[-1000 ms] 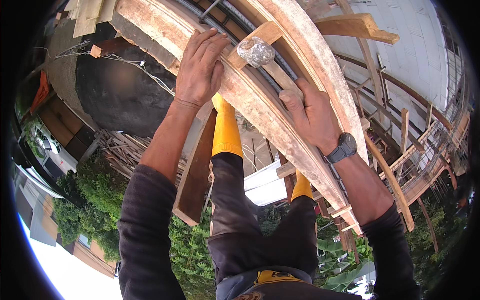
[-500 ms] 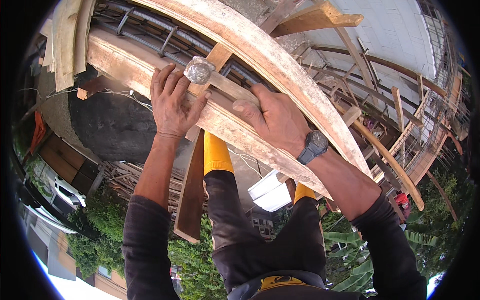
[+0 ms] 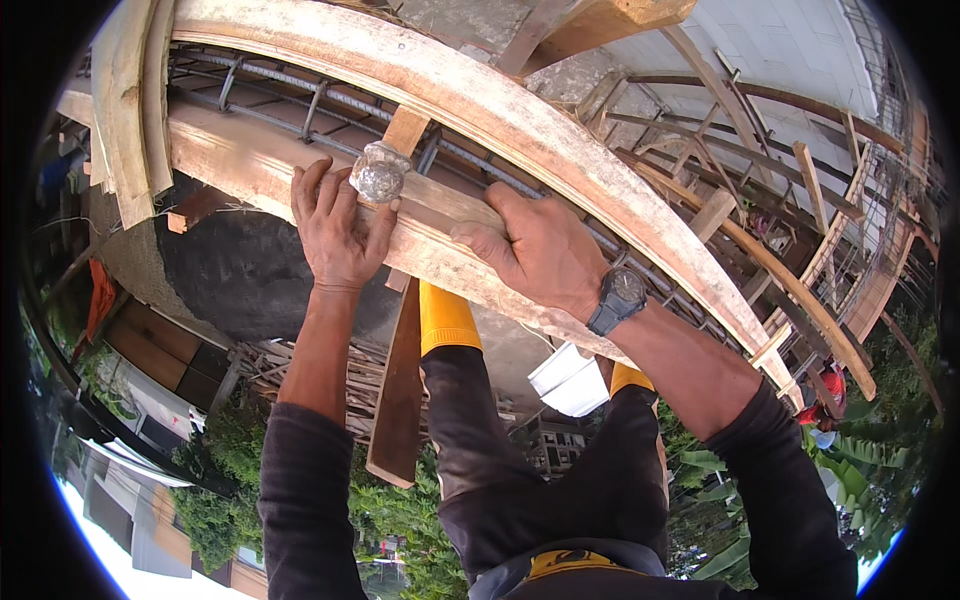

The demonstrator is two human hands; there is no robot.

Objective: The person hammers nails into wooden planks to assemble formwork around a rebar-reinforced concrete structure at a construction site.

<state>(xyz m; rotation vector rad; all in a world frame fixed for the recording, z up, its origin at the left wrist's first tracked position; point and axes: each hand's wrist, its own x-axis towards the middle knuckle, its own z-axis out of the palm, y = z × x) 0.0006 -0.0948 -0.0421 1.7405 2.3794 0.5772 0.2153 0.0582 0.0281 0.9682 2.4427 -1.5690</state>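
My right hand (image 3: 555,255) is closed round the wooden handle of a hammer (image 3: 378,172), whose rounded, worn metal head points left. The hammer lies low over a long wooden board (image 3: 470,250). My left hand (image 3: 335,232) rests on the same board, its fingers extended toward the far edge and its thumb somewhat apart, just beside the hammer head. Past the head, a short wooden crosspiece (image 3: 406,130) spans from this board to a second, farther board (image 3: 440,65). Whether anything small sits under my left fingers is hidden.
Steel reinforcing bars (image 3: 255,95) run between the two boards. Upright planks (image 3: 130,110) stand at the left end. A loose-looking board (image 3: 395,400) hangs down near my leg. Timber scaffolding (image 3: 800,270) fills the right side, with greenery and a drop below.
The whole view has shifted a little. The hammer head has come slightly nearer me and closer to my left hand, whose thumb has drawn in. My right hand keeps its grip.
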